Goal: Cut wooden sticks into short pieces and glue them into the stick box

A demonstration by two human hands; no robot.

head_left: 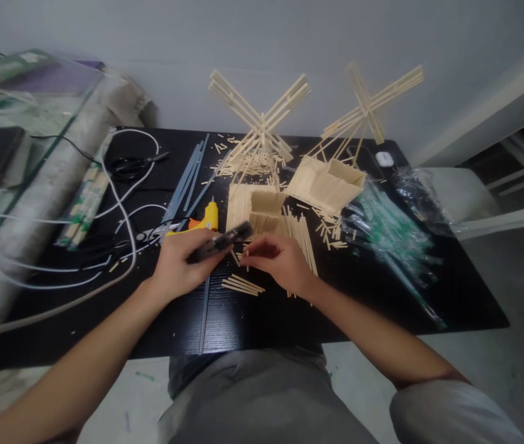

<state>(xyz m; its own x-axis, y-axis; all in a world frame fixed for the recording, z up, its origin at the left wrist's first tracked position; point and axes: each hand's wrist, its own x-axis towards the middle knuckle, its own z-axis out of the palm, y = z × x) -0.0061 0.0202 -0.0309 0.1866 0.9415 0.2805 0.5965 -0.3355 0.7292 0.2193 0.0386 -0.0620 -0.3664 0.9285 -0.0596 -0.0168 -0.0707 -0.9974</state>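
My left hand (181, 259) is closed around a dark, elongated hand tool (222, 242); its exact kind is blurred. Just right of the tool's tip, my right hand (280, 262) is closed in a pinch on a small piece of wooden stick (245, 253). Behind both hands stands a model windmill of pale sticks, its crossed blades (263, 123) rising above a stick-built base (238, 206). Several short sticks (243, 284) lie in a row on the black table, below the hands. Longer sticks (303, 237) are spread beside my right hand.
A second stick windmill (326, 185) stands at the right, near green-and-clear plastic wrappers (395, 228). A yellow glue gun (210, 217) and blue-grey strips (187, 176) lie left of centre. White cables (125, 209) loop across the left side, near scissors (144, 236) and bundled sticks (86, 200).
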